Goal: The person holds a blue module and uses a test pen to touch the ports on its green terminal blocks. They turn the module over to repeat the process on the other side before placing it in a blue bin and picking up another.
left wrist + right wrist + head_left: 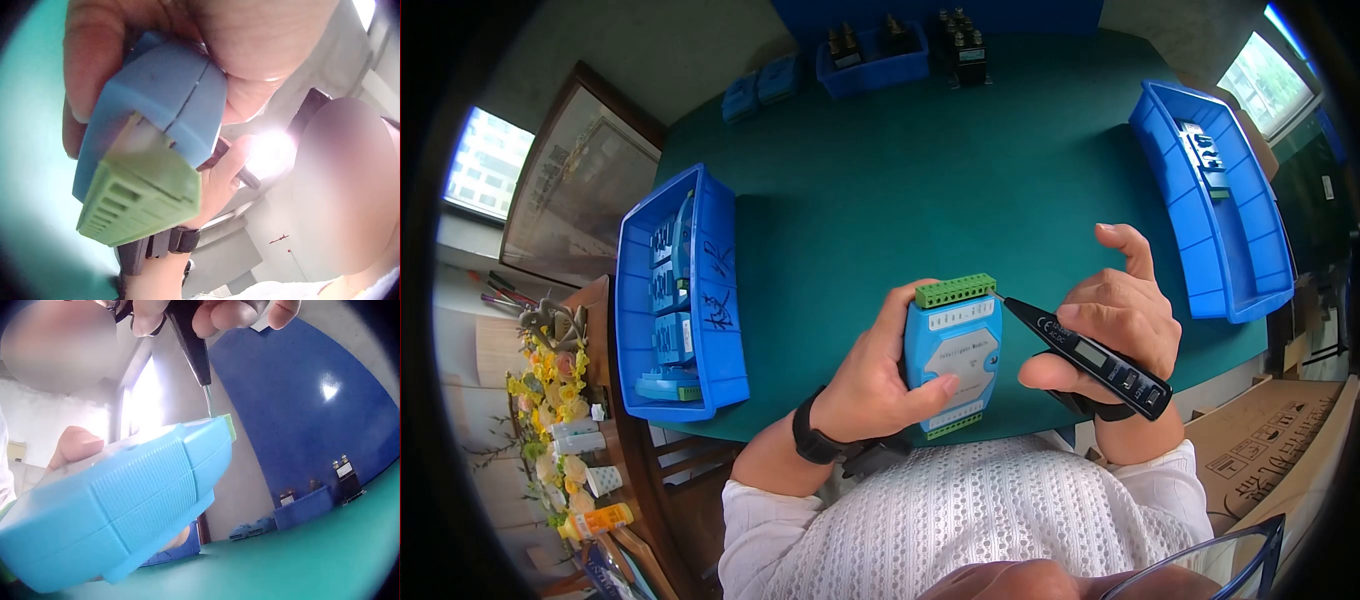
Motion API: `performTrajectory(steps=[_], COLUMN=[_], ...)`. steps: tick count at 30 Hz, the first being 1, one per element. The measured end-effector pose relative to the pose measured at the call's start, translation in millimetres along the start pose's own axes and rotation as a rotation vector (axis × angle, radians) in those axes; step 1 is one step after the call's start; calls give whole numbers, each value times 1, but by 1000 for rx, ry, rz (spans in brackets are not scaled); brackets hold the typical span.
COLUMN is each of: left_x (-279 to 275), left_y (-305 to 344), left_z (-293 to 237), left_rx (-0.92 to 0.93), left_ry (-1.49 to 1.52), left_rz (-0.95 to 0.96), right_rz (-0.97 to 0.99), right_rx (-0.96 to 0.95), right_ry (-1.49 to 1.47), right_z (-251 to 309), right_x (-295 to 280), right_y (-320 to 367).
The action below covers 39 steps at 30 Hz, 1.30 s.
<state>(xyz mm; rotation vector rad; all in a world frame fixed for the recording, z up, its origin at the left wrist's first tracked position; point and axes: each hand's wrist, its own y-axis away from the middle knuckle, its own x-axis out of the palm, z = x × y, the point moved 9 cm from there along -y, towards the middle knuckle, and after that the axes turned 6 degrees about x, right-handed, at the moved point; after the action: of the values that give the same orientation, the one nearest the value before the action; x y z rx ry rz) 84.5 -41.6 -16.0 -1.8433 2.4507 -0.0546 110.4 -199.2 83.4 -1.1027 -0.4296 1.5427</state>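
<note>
Module (955,345) sits clasped in left hand (875,380), terminals (955,290) clear above that grip, letting the pen (1100,360) pinched by right hand (1120,310) reach them.

- The module (953,350) is showing smooth, matt blue plastic, with its back ribbed in the right wrist view.
- Its terminal strip (955,290) is looking like matt green plastic.
- The tester pen (1090,355) is gleaming as glossy black plastic; its thin tip (209,400) is probably metal.
- The table (880,200) is showing a matt green surface.
- The left bin (725,300) and the right bin (1240,240), at the table's side edges, are shining as smooth blue plastic.
</note>
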Motion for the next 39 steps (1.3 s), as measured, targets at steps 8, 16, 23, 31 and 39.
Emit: performTrajectory(steps=[8, 16, 23, 31, 39], left_x=[1, 1, 0, 0, 3], left_y=[-1, -2, -1, -1, -3], left_z=[3, 3, 3, 5, 5], left_rx=[6, 6, 7, -15, -48], left_ry=[3, 4, -5, 42, 105], left_rz=[2, -1, 2, 25, 51], right_rz=[6, -29, -2, 51, 204], right_rx=[-25, 5, -6, 46, 120], right_ry=[8, -84, -87, -108, -146], right_z=[1, -3, -3, -9, -10], right_x=[1, -6, 0, 3, 9], right_y=[0, 2, 2, -4, -7])
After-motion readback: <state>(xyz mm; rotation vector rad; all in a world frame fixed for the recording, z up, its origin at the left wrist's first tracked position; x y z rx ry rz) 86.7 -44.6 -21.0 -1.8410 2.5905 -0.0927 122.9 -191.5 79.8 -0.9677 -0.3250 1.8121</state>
